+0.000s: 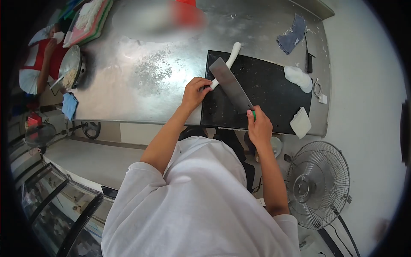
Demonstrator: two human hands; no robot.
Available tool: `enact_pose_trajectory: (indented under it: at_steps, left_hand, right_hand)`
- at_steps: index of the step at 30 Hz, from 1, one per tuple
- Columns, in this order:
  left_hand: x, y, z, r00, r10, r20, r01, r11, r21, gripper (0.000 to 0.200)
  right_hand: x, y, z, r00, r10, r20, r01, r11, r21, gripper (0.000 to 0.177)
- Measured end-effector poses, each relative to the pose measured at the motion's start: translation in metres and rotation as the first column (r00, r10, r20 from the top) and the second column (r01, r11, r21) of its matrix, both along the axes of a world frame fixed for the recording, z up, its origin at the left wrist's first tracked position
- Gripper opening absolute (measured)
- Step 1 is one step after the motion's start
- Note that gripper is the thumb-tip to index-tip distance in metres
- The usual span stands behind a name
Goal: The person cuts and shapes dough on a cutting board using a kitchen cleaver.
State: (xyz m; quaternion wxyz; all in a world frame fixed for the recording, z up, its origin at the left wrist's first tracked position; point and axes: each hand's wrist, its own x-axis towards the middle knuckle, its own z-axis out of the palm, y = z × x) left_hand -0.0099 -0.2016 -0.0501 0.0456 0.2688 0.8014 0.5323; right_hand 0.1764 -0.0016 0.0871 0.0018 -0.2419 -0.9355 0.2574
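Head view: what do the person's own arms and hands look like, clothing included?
The person wears a white shirt with short sleeves, leaving the forearms bare. The left hand and right hand are ungloved, and no watch shows on either wrist.

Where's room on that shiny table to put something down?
The steel table has a wide free patch between the metal bowl and black board. The board looks mostly bare between the cleaver and upper white cloth. It's crowded by the left hand and white roll.
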Motion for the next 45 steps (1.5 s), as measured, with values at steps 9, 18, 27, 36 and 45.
enact_pose_trajectory:
  at_steps: [9,18,27,36,45]
  left_hand:
    - [-0.005,0.005,0.008,0.999,-0.04,0.025,0.042,0.998,-0.057,0.025]
    - [-0.006,0.026,0.024,0.994,0.085,0.065,-0.086,0.996,0.018,0.016]
    - [0.056,0.105,0.061,0.649,-0.748,0.138,0.732,0.564,-0.383,0.022]
    - [0.062,0.183,0.071,0.59,-0.763,0.264,0.541,0.131,-0.831,0.041]
    - [0.076,0.2,0.072,0.426,-0.896,0.126,0.699,0.238,-0.674,0.066]
  right_hand:
    - [-0.011,-0.009,-0.01,0.95,0.188,0.248,-0.215,0.973,0.088,0.018]
    - [-0.035,-0.018,-0.04,0.999,-0.016,-0.042,0.007,0.979,-0.202,0.022]
    - [0.16,0.001,-0.076,0.709,-0.688,-0.154,0.593,0.7,-0.398,0.026]
    - [0.193,-0.055,-0.067,0.17,-0.985,0.039,0.669,0.086,-0.738,0.02]
    - [0.173,0.041,-0.048,0.039,-0.977,-0.209,0.316,0.211,-0.925,0.033]
